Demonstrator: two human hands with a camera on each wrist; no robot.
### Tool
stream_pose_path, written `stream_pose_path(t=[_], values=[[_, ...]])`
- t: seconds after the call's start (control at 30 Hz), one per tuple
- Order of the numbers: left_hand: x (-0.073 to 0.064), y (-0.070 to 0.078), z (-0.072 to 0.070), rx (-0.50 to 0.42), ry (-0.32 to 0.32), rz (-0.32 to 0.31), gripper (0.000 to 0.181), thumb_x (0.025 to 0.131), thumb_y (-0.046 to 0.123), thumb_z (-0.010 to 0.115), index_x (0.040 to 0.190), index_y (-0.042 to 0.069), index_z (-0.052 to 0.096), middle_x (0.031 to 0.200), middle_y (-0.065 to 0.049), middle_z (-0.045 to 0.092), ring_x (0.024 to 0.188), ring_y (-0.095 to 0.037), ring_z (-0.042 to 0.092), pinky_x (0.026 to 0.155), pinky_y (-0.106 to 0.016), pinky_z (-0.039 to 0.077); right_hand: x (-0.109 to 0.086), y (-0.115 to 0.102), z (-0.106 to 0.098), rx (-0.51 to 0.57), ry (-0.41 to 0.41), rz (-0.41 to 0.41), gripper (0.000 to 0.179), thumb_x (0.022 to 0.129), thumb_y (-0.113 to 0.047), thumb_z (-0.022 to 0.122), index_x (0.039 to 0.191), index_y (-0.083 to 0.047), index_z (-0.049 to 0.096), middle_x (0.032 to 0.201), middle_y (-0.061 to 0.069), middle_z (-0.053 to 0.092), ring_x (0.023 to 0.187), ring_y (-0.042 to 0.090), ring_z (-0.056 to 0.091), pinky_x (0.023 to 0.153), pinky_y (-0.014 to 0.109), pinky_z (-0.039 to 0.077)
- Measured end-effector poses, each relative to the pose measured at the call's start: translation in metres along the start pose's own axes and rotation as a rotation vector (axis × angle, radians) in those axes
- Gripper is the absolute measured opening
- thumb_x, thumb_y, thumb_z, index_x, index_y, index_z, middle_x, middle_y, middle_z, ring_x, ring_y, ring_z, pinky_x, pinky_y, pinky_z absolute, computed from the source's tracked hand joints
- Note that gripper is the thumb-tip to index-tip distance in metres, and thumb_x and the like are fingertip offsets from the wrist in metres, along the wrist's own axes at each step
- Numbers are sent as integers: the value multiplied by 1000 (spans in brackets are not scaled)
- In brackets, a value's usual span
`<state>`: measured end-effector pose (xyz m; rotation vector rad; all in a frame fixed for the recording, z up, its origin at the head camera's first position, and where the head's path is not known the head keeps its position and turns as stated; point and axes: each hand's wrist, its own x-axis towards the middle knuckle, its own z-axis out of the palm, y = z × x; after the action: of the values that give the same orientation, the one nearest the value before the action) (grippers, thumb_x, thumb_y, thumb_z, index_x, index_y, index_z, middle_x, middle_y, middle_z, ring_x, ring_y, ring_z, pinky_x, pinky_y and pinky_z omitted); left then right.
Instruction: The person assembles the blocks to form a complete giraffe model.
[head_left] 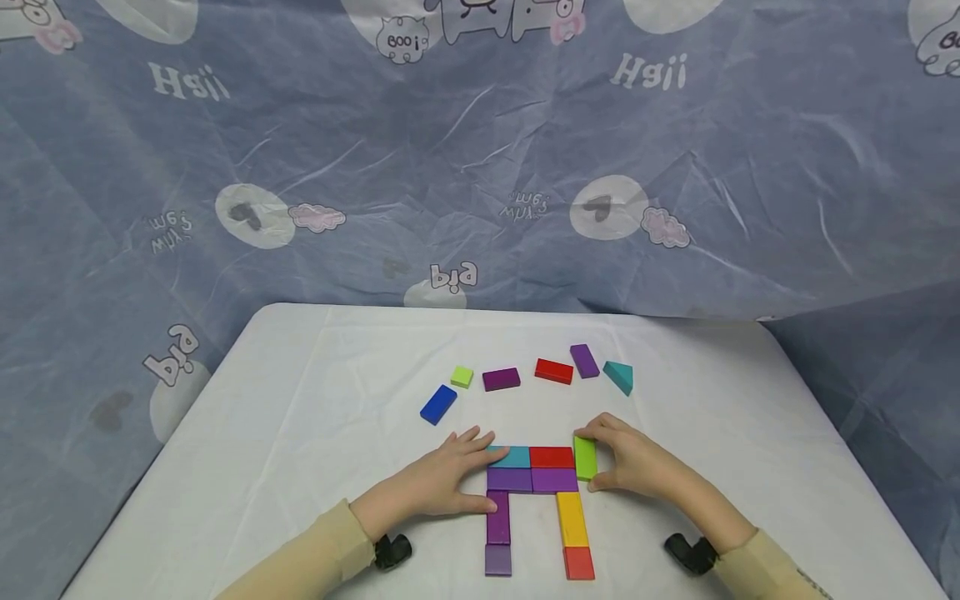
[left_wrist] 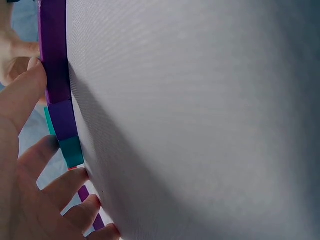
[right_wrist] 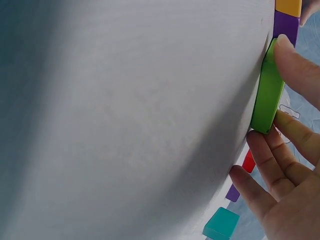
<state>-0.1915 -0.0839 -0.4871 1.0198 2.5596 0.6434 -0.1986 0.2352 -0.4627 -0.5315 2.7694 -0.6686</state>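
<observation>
Flat coloured blocks lie together in a table-like shape in the head view. A teal block (head_left: 513, 457) and a red block (head_left: 551, 457) form its top row, over two purple blocks (head_left: 511, 480). One leg is a purple block (head_left: 498, 517) above a paler one; the other is a yellow block (head_left: 572, 518) above a red-orange one. My left hand (head_left: 450, 475) has its fingers spread, a fingertip on the teal block and the thumb at the purple leg. At the right end, my right hand (head_left: 633, 458) pinches a green block (right_wrist: 270, 87) lengthwise between thumb and fingers.
Behind the shape, loose blocks lie in an arc on the white tabletop (head_left: 315, 433): a blue block (head_left: 438, 405), a small lime block (head_left: 462, 377), a red block (head_left: 554, 371), a teal triangle (head_left: 619, 377) and two purple ones. A grey-blue printed cloth (head_left: 480, 150) hangs behind.
</observation>
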Motion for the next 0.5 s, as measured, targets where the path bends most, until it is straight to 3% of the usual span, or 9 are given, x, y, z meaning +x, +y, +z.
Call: stream_pose_path(t=[0.27, 0.5], values=[[-1, 2, -2, -4, 1, 5, 76, 88, 55, 66, 153, 27, 38, 161, -6, 31, 152, -32, 20, 120, -57, 21, 4, 0, -8, 28, -31, -5, 72, 69, -26, 90, 133, -10, 60, 122, 5, 60, 111, 22, 57, 95, 44, 55], [-2, 4, -4, -11, -15, -13, 75, 88, 55, 66, 153, 28, 38, 161, -4, 31, 152, -30, 20, 121, -56, 20, 23, 13, -23, 63, 79, 20, 52, 87, -26, 75, 132, -5, 60, 121, 14, 64, 110, 30, 59, 95, 51, 54]])
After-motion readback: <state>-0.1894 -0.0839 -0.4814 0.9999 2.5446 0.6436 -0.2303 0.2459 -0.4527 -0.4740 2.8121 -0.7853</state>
